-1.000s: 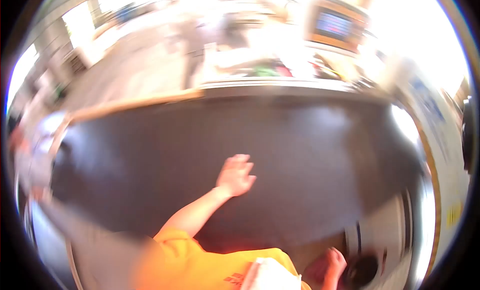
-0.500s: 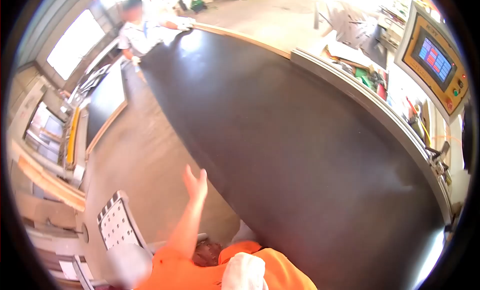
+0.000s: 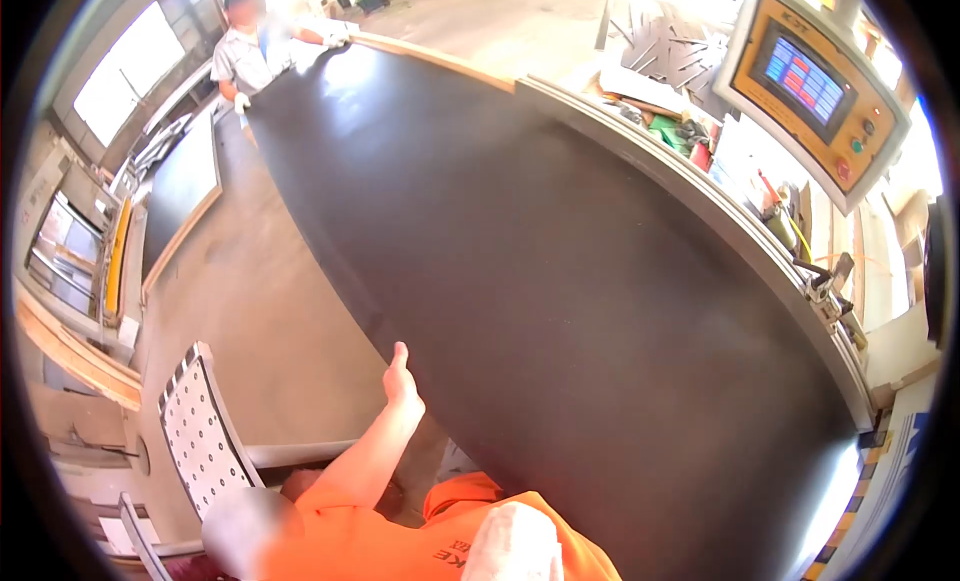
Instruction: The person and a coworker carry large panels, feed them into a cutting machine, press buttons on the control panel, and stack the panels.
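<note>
A large black panel (image 3: pixel 560 311) stretches from the bottom right to the far left, its top smooth and shiny. At its near left edge is my left hand (image 3: pixel 403 389), bare, thumb raised along the edge. The fingers are curled in at that edge and largely hidden by the panel. My right hand does not show. An orange sleeve (image 3: pixel 340 516) and a white cloth-like thing (image 3: pixel 512 543) fill the bottom. At the far end a co-worker (image 3: pixel 250 56) in white gloves has both hands at the panel's corners.
A metal fence rail (image 3: pixel 690 176) runs along the panel's right side. Above it hangs a control box (image 3: pixel 815 91) with a lit screen. A white perforated plate (image 3: pixel 200 431) stands at lower left, and another dark panel (image 3: pixel 185 206) lies further back. Tools and scraps (image 3: pixel 680 131) sit behind the rail.
My left hand has gone from spread fingers beside the panel to closing at its edge. The view has shifted, so the panel, rail and control box appear further left.
</note>
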A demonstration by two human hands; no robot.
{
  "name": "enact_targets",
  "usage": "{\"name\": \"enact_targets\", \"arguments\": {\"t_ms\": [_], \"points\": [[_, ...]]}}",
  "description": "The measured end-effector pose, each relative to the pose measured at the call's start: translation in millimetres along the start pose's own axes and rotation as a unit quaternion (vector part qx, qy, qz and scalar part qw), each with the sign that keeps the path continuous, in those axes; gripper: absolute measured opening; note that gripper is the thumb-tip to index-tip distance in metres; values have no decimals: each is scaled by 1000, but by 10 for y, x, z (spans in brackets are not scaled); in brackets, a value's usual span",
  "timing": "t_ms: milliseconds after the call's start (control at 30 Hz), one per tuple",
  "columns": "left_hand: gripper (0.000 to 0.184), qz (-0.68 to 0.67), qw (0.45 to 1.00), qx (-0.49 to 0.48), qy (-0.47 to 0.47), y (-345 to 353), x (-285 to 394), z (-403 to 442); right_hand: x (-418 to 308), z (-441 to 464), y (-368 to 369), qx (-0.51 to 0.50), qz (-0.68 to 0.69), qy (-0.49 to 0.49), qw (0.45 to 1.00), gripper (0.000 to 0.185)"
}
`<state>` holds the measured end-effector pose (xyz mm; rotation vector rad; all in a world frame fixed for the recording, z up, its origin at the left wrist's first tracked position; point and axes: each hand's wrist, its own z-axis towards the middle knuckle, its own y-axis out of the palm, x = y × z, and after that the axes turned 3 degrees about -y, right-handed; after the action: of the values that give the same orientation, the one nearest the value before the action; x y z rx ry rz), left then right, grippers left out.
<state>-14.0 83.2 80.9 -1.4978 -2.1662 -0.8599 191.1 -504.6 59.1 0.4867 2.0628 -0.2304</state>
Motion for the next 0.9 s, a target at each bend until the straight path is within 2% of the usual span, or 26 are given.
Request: {"name": "enact_targets", "arguments": {"t_ms": [33, 133, 200, 267, 367, 467, 600, 667, 700, 733, 767, 800, 867, 900], "points": [[58, -57, 997, -53, 6, -99, -71, 159, -2, 40, -14, -1, 0, 4, 1000, 53], [56, 31, 992, 59, 103, -106, -86, 267, -91, 179, -72, -7, 1, 19, 1000, 54], [54, -81, 984, -156, -31, -75, -23, 60, -175, 243, -147, 1, 9, 7, 1000, 54], [53, -33, 997, -63, 27, -115, -60, 177, -213, 285, -176, -2, 7, 12, 1000, 54], [52, 39, 995, 67, 55, -121, -39, 277, -232, 356, -298, -3, 16, 20, 1000, 55], [51, 26, 996, 58, 70, -60, -25, 210, -225, 395, -461, 3, 33, 23, 999, 56], [72, 69, 993, 27, 91, -280, -78, 444, -200, 353, -779, 19, 47, 18, 999, 57], [79, 126, 988, -52, 67, -425, -31, 702, -151, 251, -973, 43, 63, 11, 997, 57], [89, 195, 974, -110, -26, -361, 156, 324, -96, 184, -1067, 60, 79, 2, 995, 57], [94, 308, 930, -164, -118, -740, 445, 821, -33, 136, -1145, 70, 95, -5, 993, 58], [88, 527, 844, 95, 9, -222, 698, -191, 32, 129, -1208, 80, 109, -12, 991, 58], [73, 618, 761, 136, 144, -40, 893, -525, 91, 132, -1285, 80, 115, -22, 990, 58], [57, 598, 652, 127, 449, 151, 1188, 443, 250, 128, -1424, 82, 114, -34, 989, 59], [52, 639, 597, 87, 478, 751, 1076, 46, 328, 129, -1491, 78, 99, -44, 991, 59]]}}
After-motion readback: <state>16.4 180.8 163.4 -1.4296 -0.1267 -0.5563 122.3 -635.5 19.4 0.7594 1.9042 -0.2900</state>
